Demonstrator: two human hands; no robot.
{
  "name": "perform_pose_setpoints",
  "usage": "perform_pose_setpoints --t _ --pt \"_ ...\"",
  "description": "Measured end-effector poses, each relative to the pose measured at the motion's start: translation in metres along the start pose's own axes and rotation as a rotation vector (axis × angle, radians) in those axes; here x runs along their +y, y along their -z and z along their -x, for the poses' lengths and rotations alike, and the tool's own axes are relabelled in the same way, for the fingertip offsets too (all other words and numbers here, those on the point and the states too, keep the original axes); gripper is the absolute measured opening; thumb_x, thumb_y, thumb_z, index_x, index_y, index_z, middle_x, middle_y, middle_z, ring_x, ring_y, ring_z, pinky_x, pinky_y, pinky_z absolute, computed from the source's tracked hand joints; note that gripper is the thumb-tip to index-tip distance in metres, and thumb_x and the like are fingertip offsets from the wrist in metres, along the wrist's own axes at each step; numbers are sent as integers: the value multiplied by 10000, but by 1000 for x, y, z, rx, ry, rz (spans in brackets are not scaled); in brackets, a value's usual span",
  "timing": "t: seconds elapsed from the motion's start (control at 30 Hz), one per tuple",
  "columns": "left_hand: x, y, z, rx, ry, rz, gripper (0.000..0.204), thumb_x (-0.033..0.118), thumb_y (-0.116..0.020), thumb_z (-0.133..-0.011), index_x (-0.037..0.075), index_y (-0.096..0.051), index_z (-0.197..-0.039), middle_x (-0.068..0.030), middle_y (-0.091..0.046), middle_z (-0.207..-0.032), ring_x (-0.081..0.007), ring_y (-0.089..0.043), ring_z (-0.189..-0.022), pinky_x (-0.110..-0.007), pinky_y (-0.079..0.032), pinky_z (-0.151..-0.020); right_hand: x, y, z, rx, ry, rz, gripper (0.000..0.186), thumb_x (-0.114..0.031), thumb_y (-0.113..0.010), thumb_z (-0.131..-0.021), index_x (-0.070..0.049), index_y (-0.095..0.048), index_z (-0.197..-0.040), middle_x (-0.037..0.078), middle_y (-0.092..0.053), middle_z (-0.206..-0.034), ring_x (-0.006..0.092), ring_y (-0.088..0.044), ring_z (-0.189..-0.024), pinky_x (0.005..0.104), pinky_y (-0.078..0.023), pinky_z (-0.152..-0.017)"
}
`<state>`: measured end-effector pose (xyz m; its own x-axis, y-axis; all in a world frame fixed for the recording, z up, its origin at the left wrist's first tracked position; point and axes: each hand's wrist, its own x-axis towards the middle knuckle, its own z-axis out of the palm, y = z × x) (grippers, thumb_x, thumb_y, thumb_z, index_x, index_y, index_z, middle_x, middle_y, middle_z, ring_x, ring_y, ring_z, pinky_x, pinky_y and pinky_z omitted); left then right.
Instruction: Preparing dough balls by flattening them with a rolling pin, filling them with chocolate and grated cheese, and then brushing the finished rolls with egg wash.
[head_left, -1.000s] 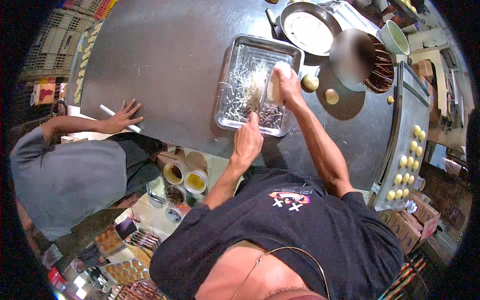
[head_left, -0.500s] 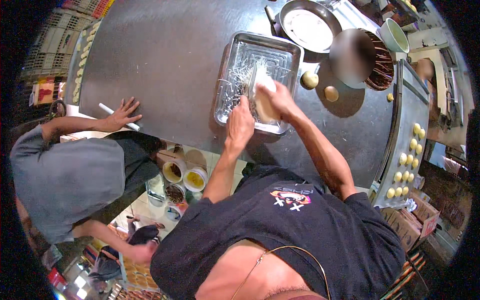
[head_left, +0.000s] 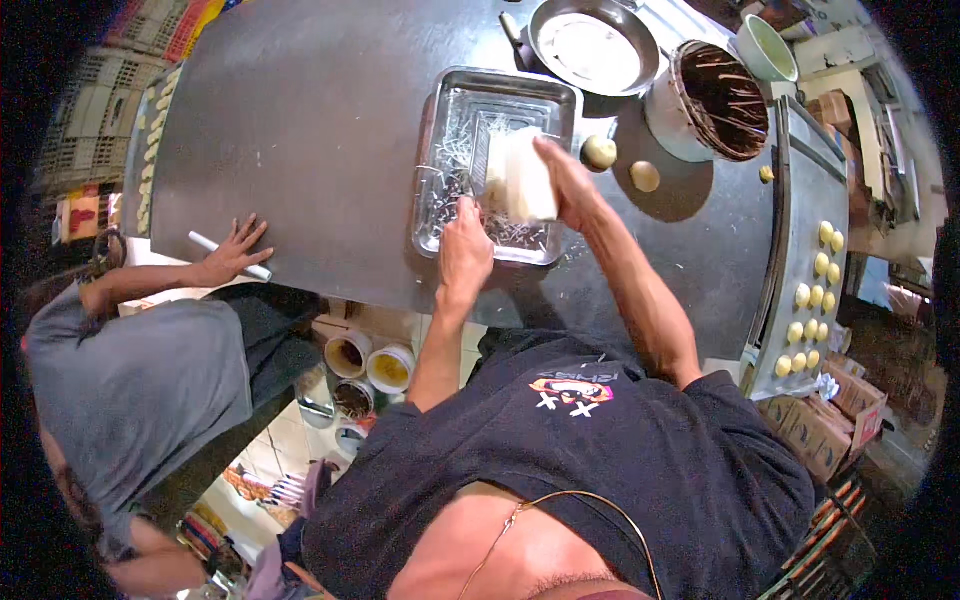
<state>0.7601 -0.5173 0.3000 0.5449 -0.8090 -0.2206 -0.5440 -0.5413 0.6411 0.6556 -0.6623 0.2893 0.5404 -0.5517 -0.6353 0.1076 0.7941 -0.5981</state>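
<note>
A steel tray (head_left: pixel 430 170) holds white shreds (head_left: pixel 450 150), scattered round a metal grater (head_left: pixel 481 150) that stands tilted inside it. My left hand (head_left: pixel 464 247) is closed on the grater's handle at the tray's near part. My right hand (head_left: pixel 568 180) grips a large pale block (head_left: pixel 523 175), white on top, against the right side of the grater; its outline is slightly blurred. Just right of the tray lie a round dough ball (head_left: pixel 599 151) and a smaller, browner one (head_left: pixel 645 176).
A co-worker's hand (head_left: pixel 233 247) rests by a white rolling pin (head_left: pixel 203 240). Behind are a pan (head_left: pixel 590 45), a chocolate-streaked bucket (head_left: pixel 675 125) and a green bowl (head_left: pixel 766 48). Dough trays line both sides (head_left: pixel 775 330) (head_left: pixel 145 120). Tubs (head_left: pixel 390 368) stand below the table.
The block in my right hand moved down the grater, then back up and slightly rightward. The co-worker's lower arm swung into view at bottom left. The view has shifted slightly.
</note>
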Motion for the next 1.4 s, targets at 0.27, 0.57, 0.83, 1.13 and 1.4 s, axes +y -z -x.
perform_pose_setpoints --t 0.27,0.57,0.83,1.13,1.4 --pt "8 -14 20 -110 -85 -94 137 127 -380 -958 2 -437 -964 -308 -612 -750 -490 -607 -759 -563 -470 -630 17 12 -12 179 178 696 573 -469 -480 -921 85 -625 -950 193 -655 -841 270 -633 -772 400 -475 -723" --pt "5 -12 24 -2 -41 3 139 132 -384 -970 6 -440 -954 -308 -591 -754 -495 -583 -773 -576 -420 -623 16 -4 12 110 146 903 615 -485 -447 -938 93 -653 -903 256 -657 -914 293 -624 -873 430 -460 -788" --pt "17 -13 42 -104 -87 -111 119 100 -388 -941 -7 -413 -986 -308 -601 -711 -486 -613 -722 -576 -465 -604 -5 11 -51 467 357 832 684 -566 -456 -898 84 -629 -1021 306 -639 -982 399 -627 -980 443 -465 -850" --pt "5 -12 12 -37 -174 9 136 95 -367 -940 -27 -426 -951 -321 -591 -742 -504 -595 -756 -578 -449 -612 13 -9 -10 174 219 904 738 -579 -642 -788 76 -563 -1116 272 -635 -1062 369 -636 -1002 422 -496 -853" --pt "5 -18 18 -127 -117 45 175 146 -391 -966 -13 -463 -969 -340 -588 -789 -516 -572 -799 -589 -419 -644 24 17 -3 340 243 881 677 -522 -646 -816 62 -546 -1144 246 -642 -1058 352 -645 -969 425 -509 -831"
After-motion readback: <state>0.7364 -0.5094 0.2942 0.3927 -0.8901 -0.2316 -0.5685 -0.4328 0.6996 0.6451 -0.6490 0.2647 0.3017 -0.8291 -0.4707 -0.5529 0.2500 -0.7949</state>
